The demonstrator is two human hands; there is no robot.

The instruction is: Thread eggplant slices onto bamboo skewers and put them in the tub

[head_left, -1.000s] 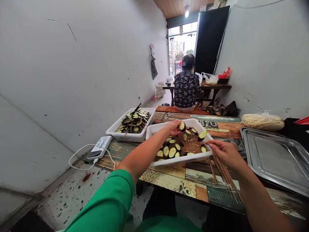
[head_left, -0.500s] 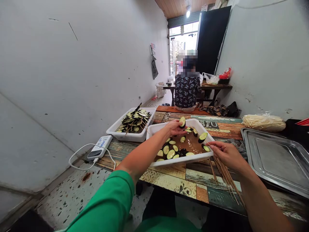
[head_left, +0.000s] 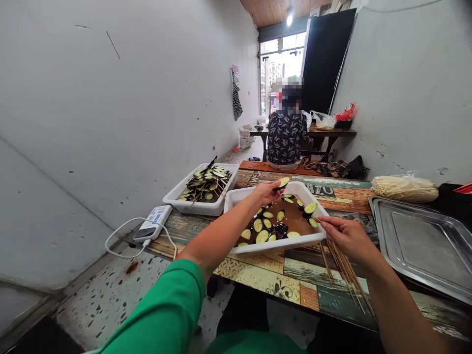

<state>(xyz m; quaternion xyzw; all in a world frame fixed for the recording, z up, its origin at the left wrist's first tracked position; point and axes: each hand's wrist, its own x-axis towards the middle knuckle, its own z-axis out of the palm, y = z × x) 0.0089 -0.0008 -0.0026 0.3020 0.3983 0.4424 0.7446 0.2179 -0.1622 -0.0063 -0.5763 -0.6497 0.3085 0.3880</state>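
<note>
My left hand [head_left: 271, 191] is over the far side of a white tub [head_left: 275, 244] of brownish water, its thumb and fingers closed on an oval eggplant slice [head_left: 283, 183] with dark skin. At the tub's right rim, my right hand [head_left: 341, 233] pinches a thin bamboo skewer [head_left: 317, 218] that slants up and left toward the left hand. An eggplant slice [head_left: 310, 208] sits along this skewer, with another close below it; whether both are pierced I cannot tell. Several more slices [head_left: 262, 236] float in the water.
Left of the tub stands a second white tub [head_left: 173, 199] heaped with skewered eggplant slices [head_left: 206, 182]. Loose bamboo skewers [head_left: 344, 268] lie under my right hand. Metal trays [head_left: 424, 241], a bagged pale bundle [head_left: 403, 188] and a power bank [head_left: 153, 223] surround the work area. A person [head_left: 286, 137] sits ahead.
The slice in my left hand has tipped from nearly upright to flatter and shifted slightly right. Floating slices have drifted right. My right hand has hardly moved.
</note>
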